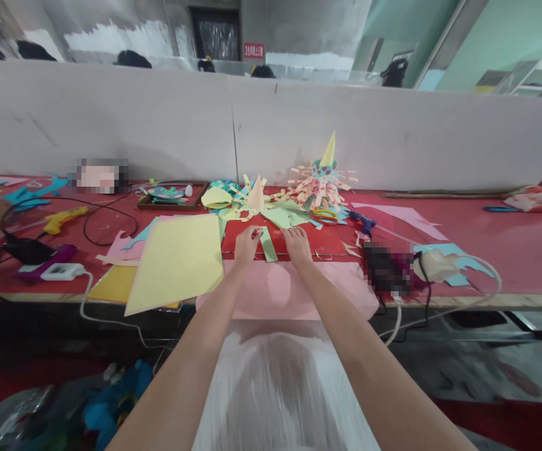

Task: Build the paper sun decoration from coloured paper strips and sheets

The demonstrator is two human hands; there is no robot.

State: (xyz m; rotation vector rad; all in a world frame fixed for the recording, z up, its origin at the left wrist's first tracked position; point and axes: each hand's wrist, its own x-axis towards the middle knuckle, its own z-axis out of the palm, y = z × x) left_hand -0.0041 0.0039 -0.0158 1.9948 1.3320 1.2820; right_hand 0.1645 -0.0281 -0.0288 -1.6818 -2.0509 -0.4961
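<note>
My left hand [247, 244] is closed, with thumb and fingertips pinched at the upper edge of a light green paper strip [270, 246]. The strip lies slanted over a red board [320, 241] on the table. To its right, my right hand [298, 244] rests palm down with fingers stretched onto the board, close to a larger green paper piece [286, 216]. Pink paper [280, 291] lies under my wrists at the table edge. Just beyond my hands stands a pale peach paper cone [256, 194] amid yellow paper strips.
Yellow sheets [179, 260] lie at left. Behind stands a fringed paper piece with a yellow cone [328, 151]. Yellow-handled scissors [323, 217] and a blue glue gun [363, 222] lie right; a yellow glue gun [64, 219] lies left. Power cords hang over the edge.
</note>
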